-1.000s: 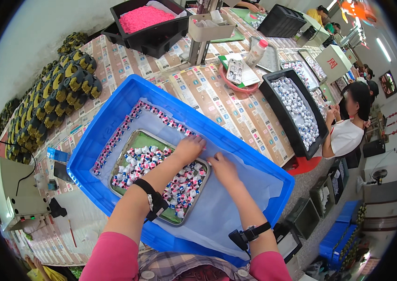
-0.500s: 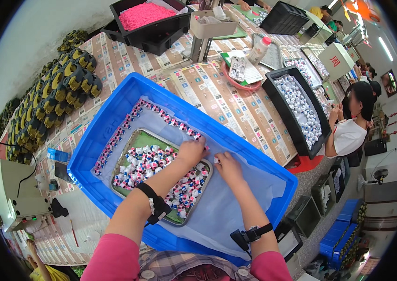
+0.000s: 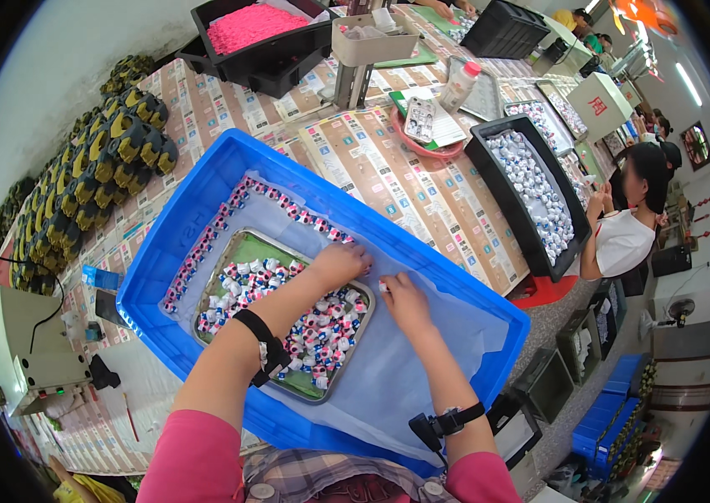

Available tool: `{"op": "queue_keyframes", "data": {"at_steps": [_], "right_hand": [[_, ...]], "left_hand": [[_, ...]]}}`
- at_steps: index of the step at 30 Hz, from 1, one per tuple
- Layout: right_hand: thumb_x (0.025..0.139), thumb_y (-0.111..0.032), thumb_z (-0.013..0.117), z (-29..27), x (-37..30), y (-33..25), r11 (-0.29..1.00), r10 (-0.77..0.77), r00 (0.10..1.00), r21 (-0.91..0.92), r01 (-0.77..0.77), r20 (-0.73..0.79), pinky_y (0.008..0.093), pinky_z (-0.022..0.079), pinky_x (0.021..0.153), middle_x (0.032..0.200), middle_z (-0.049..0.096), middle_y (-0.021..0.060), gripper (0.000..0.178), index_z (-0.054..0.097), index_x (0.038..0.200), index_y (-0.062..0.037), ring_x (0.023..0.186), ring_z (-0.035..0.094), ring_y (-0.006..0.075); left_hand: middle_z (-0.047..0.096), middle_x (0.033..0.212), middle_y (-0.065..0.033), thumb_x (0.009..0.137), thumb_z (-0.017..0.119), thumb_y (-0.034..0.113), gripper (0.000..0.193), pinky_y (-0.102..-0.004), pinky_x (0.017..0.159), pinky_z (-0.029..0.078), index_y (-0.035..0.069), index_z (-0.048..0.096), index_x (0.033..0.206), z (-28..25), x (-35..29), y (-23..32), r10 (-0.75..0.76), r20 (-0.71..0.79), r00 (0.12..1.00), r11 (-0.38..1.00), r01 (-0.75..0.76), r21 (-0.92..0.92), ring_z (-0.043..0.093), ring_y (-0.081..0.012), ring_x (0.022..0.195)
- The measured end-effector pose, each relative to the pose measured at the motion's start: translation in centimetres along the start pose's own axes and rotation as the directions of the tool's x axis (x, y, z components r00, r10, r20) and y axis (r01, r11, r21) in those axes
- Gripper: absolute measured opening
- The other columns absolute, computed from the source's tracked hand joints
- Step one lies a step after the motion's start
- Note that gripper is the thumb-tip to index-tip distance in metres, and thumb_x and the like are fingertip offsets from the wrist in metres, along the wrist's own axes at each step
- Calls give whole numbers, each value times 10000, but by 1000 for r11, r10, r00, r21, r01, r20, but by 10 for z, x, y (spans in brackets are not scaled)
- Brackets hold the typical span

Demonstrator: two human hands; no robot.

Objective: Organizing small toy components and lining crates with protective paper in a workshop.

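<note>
Inside a large blue plastic bin [image 3: 468, 283] lined with thin white paper [image 3: 422, 377] lies a shallow metal tray with a green bottom [image 3: 256, 248]. Small toy pieces [image 3: 326, 329] in white, pink, black and blue are heaped on it. More of the same pieces stand in a line [image 3: 290, 207] along the bin's left and far sides. My left hand [image 3: 342, 263] bends its fingers down at the right end of that line; what they grip is hidden. Just right of it, my right hand [image 3: 407, 303] pinches a small white toy piece [image 3: 383, 287] above the paper.
A black crate [image 3: 531, 197] of similar white-blue pieces stands to the right, with a seated person [image 3: 623, 222] beyond. At the back are a pink-filled black bin [image 3: 259, 29], a grey post holding a beige box, and a bottle [image 3: 460, 86]. Yellow-black parts [image 3: 112, 155] are piled left.
My left hand has shifted slightly down at the end of the line, its fingers lower over the paper. My right hand has barely moved and still pinches the white piece.
</note>
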State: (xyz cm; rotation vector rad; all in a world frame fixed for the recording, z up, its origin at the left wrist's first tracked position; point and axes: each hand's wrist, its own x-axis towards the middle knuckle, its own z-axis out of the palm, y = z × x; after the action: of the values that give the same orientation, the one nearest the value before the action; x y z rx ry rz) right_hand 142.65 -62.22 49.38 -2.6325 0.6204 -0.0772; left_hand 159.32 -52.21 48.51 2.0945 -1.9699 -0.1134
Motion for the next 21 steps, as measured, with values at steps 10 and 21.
{"op": "queue_keyframes", "data": {"at_steps": [10, 21], "right_hand": [[756, -147, 576, 17, 24, -13, 984, -130, 962, -149, 96, -242, 376, 469, 628, 847, 510, 77, 165, 549, 914, -107, 750, 565, 263], [705, -92, 517, 34, 27, -8, 940, -262, 867, -314, 130, -424, 319, 458, 574, 804, 480, 41, 85, 514, 789, -108, 704, 543, 197]], "left_hand": [[598, 677, -101, 723, 623, 268, 292, -363, 592, 482, 59, 467, 854, 16, 8, 4, -428, -93, 899, 904, 426, -38, 604, -258, 677], [603, 791, -88, 761, 571, 186, 151, -384, 636, 469, 86, 535, 868, -19, -35, -12, -480, -198, 854, 858, 411, -307, 592, -272, 759]]}}
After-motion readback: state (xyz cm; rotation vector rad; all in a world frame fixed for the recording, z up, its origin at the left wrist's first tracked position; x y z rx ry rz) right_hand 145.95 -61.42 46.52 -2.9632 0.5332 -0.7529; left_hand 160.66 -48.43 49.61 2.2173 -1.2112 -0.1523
